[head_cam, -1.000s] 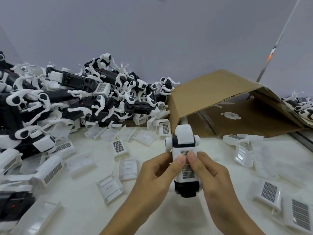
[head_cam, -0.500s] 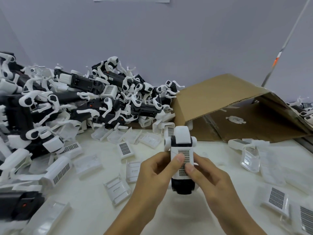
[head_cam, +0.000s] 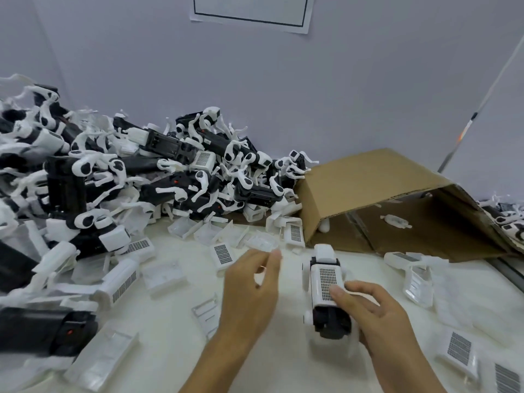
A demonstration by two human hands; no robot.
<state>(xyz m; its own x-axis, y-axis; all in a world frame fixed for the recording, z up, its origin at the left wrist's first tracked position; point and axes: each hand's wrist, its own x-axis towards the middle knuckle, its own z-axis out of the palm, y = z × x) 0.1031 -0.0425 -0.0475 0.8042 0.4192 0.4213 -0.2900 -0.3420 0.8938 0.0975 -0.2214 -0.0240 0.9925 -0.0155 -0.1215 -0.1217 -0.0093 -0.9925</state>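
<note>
Device: a white and black device [head_cam: 326,282] lies lengthwise on the counter [head_cam: 170,350], white end away from the person, black end near. A grid patch [head_cam: 327,280] faces up.
Right hand: the right hand [head_cam: 377,316] grips the device at its near half. The thumb lies on the near edge of the grid patch and the fingers curl round the right side.
Left hand: the left hand [head_cam: 249,290] hangs in the air just left of the device, not touching it. Its fingers are loosely bent and the thumb is near the forefinger. It is blurred, but it looks empty.
Box: a cardboard box [head_cam: 368,177] lies on its side behind the device, with its mouth toward the person.
Pile: a pile [head_cam: 141,171] of like devices is heaped against the wall, far left.
Covers: loose white covers [head_cam: 222,253], some with grid patches, are strewn over the counter on both sides of the hands.
Wall: a sheet [head_cam: 249,12] hangs at the top edge of the view.
</note>
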